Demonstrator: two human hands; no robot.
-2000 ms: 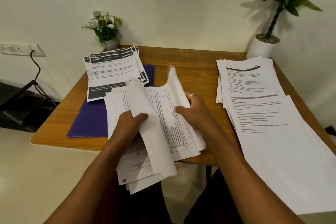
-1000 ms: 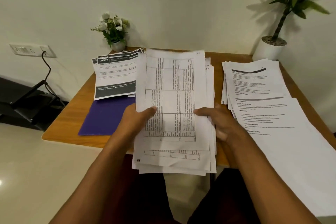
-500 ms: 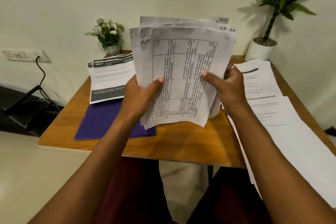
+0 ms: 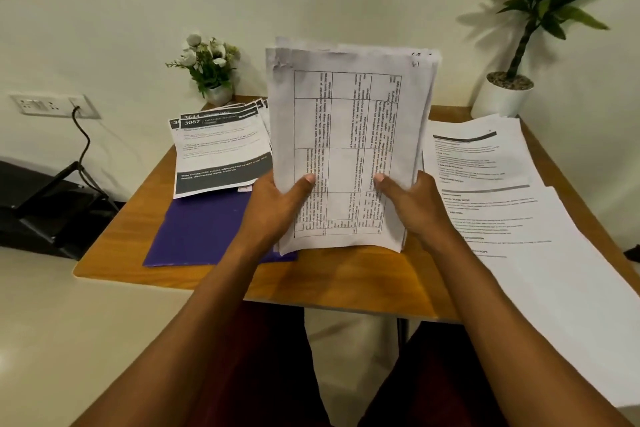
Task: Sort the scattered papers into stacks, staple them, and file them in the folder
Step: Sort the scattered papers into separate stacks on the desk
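Note:
I hold a stack of table-printed papers (image 4: 349, 135) upright over the middle of the wooden table (image 4: 346, 281), its lower edge near or on the tabletop. My left hand (image 4: 277, 208) grips its lower left side, thumb on the front sheet. My right hand (image 4: 415, 204) grips the lower right side the same way. A purple folder (image 4: 201, 232) lies flat at the left, partly under a stack of dark-banded sheets (image 4: 221, 149). Stacks of white text pages (image 4: 502, 191) cover the right side of the table. No stapler is in view.
A small white flower pot (image 4: 214, 80) stands at the table's back edge. A tall green plant in a white pot (image 4: 505, 94) sits at the back right corner. A wall socket with a black cable (image 4: 55, 107) and dark equipment (image 4: 41, 204) are at the left.
The table-printed sheets were spread loose on the table; both hands gathered them, raised them upright, and the stack now sits lower and squarer than half a second ago.

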